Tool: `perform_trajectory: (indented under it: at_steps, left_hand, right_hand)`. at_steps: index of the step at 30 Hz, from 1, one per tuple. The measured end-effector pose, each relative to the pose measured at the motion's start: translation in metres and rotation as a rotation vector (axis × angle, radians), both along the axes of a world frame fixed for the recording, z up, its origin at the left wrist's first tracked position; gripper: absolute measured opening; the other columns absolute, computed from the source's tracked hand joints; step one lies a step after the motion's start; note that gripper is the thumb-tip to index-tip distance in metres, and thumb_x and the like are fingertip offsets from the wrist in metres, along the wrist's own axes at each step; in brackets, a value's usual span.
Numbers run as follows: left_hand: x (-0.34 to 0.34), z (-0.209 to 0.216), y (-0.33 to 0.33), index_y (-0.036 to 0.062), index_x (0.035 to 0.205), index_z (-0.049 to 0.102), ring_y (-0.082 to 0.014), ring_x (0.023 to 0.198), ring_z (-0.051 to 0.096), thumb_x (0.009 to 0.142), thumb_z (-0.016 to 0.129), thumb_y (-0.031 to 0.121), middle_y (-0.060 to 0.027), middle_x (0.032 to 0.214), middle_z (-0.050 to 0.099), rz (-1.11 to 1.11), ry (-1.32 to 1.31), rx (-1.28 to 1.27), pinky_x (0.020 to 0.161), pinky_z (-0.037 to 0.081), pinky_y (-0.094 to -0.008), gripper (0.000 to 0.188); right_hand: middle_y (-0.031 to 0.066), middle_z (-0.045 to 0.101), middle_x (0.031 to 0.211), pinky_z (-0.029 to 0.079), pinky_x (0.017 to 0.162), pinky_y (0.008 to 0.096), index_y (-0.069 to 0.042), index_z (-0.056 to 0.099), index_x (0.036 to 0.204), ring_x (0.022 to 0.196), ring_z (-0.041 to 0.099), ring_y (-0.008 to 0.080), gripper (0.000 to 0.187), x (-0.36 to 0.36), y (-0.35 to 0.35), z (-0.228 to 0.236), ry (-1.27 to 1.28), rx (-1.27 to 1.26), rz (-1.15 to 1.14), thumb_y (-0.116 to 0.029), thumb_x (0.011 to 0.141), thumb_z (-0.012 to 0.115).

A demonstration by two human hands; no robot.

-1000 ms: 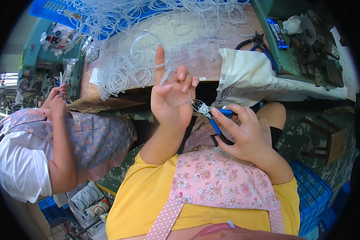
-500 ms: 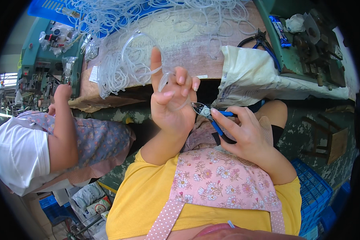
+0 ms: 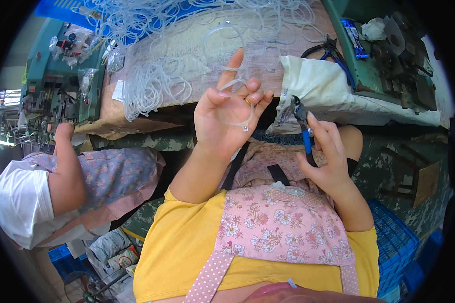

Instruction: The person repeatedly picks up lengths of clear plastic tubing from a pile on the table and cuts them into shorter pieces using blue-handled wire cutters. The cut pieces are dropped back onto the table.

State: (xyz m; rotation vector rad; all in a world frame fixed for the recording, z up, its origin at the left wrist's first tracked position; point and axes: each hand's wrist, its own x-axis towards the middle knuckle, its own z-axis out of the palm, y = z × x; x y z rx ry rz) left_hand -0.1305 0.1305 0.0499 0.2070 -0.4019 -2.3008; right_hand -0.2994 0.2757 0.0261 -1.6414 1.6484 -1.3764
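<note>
My left hand (image 3: 226,113) is raised palm up above the front edge of the bench. Its index finger points away while the other fingers curl around a clear plastic ring (image 3: 250,112), which hangs across the palm with a small shiny piece at its lower end. Beyond the fingertip a second clear loop (image 3: 222,29) shows against the bench top; whether the finger passes through it I cannot tell. To the right, my right hand (image 3: 332,154) grips blue-handled cutting pliers (image 3: 307,139), their dark jaws pointing away from me and apart from the ring.
A pile of clear rings (image 3: 149,93) lies at the bench's front left, and more fill a blue basket (image 3: 60,12) at the back. Another pair of pliers (image 3: 330,50) rests beside a white sack (image 3: 306,83). Green machines stand on both sides. A co-worker's arm (image 3: 68,166) is at left.
The pliers have come away from the ring at my left palm, moving right and turning to point forward. My left hand has tilted, and its far loop has shifted right. The co-worker's hand moved nearer.
</note>
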Motion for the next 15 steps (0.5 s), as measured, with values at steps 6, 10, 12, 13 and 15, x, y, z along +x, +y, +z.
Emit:
perform_trajectory:
  at_steps: [6,10,12,13,15]
  left_hand:
    - [0.003,-0.011,-0.001,0.0039,0.148,0.034,-0.0225,0.091,0.055,0.082,0.05,0.017,-0.0188,0.118,0.055,0.083,-0.196,-0.103,0.101,0.042,-0.0396,0.069]
    - [0.034,-0.021,-0.035,-0.0008,0.141,0.045,-0.0205,0.103,0.057,0.099,0.048,0.027,-0.018,0.127,0.053,0.612,-0.985,-0.752,0.097,0.041,-0.0352,0.05]
    - [0.063,-0.028,-0.061,-0.0027,0.138,0.046,-0.0399,0.119,0.046,0.101,0.046,0.032,-0.0286,0.124,0.051,0.99,-1.703,-1.349,0.101,0.037,-0.0441,0.051]
    - [0.074,-0.034,-0.077,-0.0024,0.137,0.047,-0.044,0.117,0.046,0.1,0.047,0.036,-0.0302,0.125,0.05,1.088,-1.967,-1.456,0.103,0.036,-0.046,0.053]
    - [0.094,-0.045,-0.097,-0.0011,0.134,0.051,-0.0411,0.123,0.044,0.098,0.046,0.045,-0.0277,0.13,0.049,0.925,-2.418,-1.456,0.107,0.029,-0.0544,0.058]
  right_hand:
    - [0.0118,0.053,0.111,0.046,0.079,0.0386,-0.018,0.059,0.133,0.09,0.054,0.0312,0.075,0.004,-0.006,0.003,0.459,-0.108,0.181,-0.007,0.061,0.079]
    - [0.0125,0.052,0.113,0.045,0.08,0.0387,-0.019,0.058,0.133,0.091,0.053,0.0293,0.071,0.006,-0.009,-0.002,0.359,-0.048,0.178,-0.012,0.066,0.078]
    - [0.013,0.052,0.114,0.046,0.081,0.0384,-0.019,0.058,0.134,0.09,0.053,0.0282,0.067,0.006,-0.008,-0.006,0.281,-0.046,0.175,-0.014,0.07,0.077]
    - [0.013,0.051,0.115,0.046,0.082,0.0385,-0.019,0.057,0.134,0.09,0.053,0.0283,0.067,0.005,-0.007,-0.008,0.28,-0.028,0.191,-0.014,0.07,0.077]
    - [0.0132,0.051,0.116,0.046,0.082,0.0387,-0.019,0.057,0.135,0.091,0.053,0.0284,0.069,0.003,-0.005,-0.013,0.288,0.016,0.22,-0.014,0.069,0.077]
